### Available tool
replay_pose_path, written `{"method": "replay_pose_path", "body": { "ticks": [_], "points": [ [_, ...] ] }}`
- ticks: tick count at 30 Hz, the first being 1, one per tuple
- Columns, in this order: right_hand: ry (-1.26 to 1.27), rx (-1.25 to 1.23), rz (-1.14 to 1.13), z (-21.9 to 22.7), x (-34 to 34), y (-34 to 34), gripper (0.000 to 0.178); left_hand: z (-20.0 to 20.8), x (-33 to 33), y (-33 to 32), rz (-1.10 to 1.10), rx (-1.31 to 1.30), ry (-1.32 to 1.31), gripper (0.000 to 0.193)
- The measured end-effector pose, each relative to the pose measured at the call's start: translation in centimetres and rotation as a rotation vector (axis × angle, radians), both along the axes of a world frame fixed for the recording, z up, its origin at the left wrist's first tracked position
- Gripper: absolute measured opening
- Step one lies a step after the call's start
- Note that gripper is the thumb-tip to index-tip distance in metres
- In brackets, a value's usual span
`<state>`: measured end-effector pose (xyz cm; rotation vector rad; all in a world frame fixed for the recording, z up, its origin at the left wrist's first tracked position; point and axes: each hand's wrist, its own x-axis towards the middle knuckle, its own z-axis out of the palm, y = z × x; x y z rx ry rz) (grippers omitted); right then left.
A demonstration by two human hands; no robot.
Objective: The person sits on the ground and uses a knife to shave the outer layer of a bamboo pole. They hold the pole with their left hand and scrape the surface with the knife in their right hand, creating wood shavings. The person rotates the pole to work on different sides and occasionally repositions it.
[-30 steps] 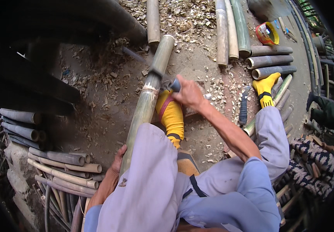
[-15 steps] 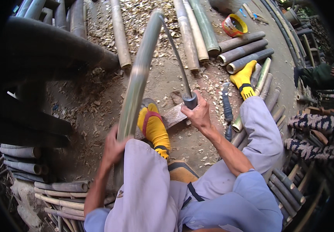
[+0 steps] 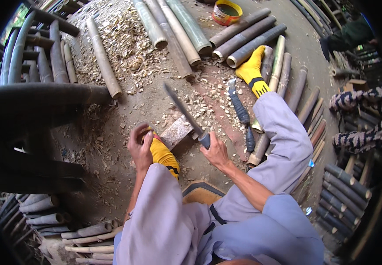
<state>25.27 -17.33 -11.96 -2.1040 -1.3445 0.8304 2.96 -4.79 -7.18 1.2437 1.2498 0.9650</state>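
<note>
Right hand (image 3: 215,152): gripping the handle of a long knife (image 3: 183,112), blade pointing up and away over the chips.
Left hand (image 3: 140,148): resting on the yellow sock (image 3: 162,154), fingers curled, holding nothing clear.
Block (image 3: 176,131): lying between both hands on the ground.
Tip: keeping the blade angled away from the foot seems wise.

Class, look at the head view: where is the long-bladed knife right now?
The long-bladed knife is near the centre, its handle gripped in the right hand, with the blade angled up-left over the wooden block beside the yellow-socked foot.
</note>
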Motion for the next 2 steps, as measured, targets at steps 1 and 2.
{"method": "replay_pose_path", "body": {
  "ticks": [1, 2],
  "points": [
    [-0.038, -0.031, 0.034, -0.9, -0.1, -0.7, 0.041, -1.6, -0.8, -1.5, 0.015, -0.025, 0.007, 0.034],
    [-0.106, -0.043, 0.087, -2.4, -0.1, -1.4, 0.046, -3.3, -1.5, -3.1, 0.033, -0.054, 0.017, 0.033]
  ]
}}
